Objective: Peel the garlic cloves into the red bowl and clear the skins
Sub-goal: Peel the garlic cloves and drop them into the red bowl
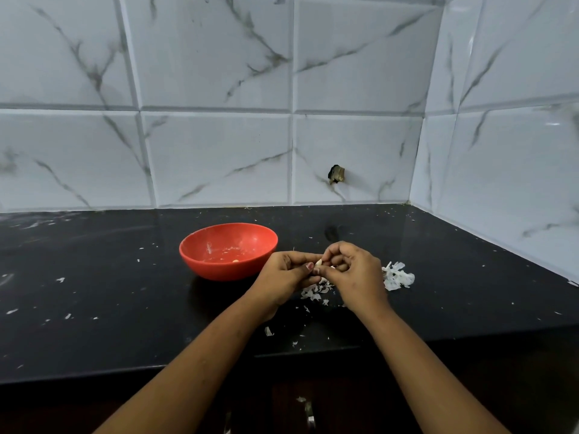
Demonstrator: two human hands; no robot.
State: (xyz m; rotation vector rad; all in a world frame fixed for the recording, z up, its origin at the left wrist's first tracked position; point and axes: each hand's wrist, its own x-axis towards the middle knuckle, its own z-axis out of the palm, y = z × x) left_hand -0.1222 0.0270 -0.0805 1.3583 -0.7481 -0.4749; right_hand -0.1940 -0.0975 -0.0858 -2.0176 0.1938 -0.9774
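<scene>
1. Garlic clove is pinched between both hands, held above the table just right of the red bowl and not over it.
2. On the left hand, the fingers are curled and clamped on the clove's lower end. The right hand has its fingertips pressed together at the upper tip, probably on a flap of skin (too small to be sure).
3. The step in hand looks like peeling. The bowl holds only one small pale piece and some flecks, so little of the peeling has gone into it so far.
4. The next move likely calls for a short pull with the right hand while the left keeps its grip. The bare clove then has to travel left over the rim and drop in.
5. Clearing is not yet done. A heap of skins lies just right of the right hand, a smaller scatter lies beneath the hands, and loose flecks dot the table. The light scraps will want a gathering sweep rather than picking up one by one.
</scene>
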